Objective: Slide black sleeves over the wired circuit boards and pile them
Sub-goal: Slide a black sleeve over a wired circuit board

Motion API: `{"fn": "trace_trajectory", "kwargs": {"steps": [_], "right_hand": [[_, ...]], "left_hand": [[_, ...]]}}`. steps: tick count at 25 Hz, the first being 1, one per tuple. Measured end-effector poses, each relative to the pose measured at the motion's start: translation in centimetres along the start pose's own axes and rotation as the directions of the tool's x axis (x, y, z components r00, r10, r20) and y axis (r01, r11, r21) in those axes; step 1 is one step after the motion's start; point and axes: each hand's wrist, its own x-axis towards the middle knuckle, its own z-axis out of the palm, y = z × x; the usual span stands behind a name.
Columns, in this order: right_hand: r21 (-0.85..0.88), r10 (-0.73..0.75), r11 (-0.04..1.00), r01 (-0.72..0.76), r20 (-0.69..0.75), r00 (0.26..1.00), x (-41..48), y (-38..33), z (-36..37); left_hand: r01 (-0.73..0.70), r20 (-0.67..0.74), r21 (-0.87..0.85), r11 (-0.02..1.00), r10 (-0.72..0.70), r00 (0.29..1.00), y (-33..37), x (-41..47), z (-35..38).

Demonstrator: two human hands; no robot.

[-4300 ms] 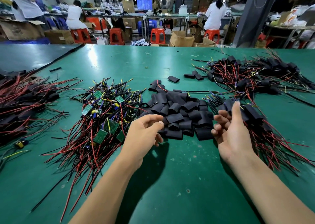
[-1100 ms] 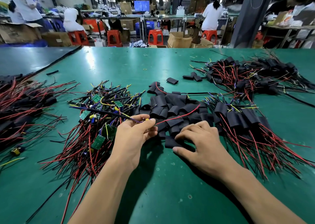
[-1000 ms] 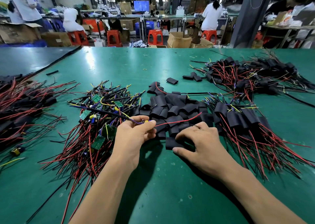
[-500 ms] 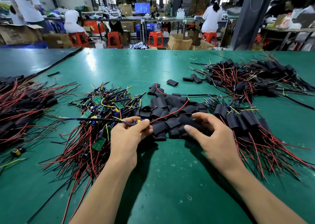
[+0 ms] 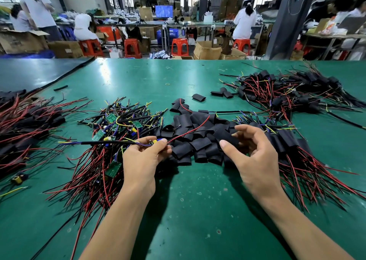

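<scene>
Head view: the left hand (image 5: 142, 160) pinches a wired circuit board (image 5: 156, 141) just left of the black sleeve pile (image 5: 198, 141) on the green table (image 5: 188, 210). Its red wire (image 5: 190, 130) trails across that pile. The right hand (image 5: 255, 156) curls over the pile's right side; whether it holds a sleeve cannot be told.

Green table (image 5: 198, 210), speckled in front. Heaped on it: loose black sleeves (image 5: 194, 133) at centre; bare wired boards (image 5: 111, 141) just left; sleeved bundles (image 5: 297, 147) right and far left.

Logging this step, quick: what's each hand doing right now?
Left hand: pinching a wired circuit board.
Right hand: curled over the sleeve pile; grip cannot be told.
</scene>
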Motion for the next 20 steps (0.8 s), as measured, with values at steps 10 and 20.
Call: {"fn": "trace_trajectory", "kwargs": {"steps": [10,20], "right_hand": [[0.038,-0.033,0.999,0.035,-0.047,0.998,0.27,-0.05,-0.15],[0.050,-0.073,0.996,0.075,-0.029,0.997,0.18,-0.30,-0.12]], "left_hand": [[0.030,0.064,0.084,0.996,-0.035,0.997,0.00,-0.29,-0.01],[0.025,0.049,0.115,0.993,-0.031,0.998,0.03,-0.07,-0.23]]}}
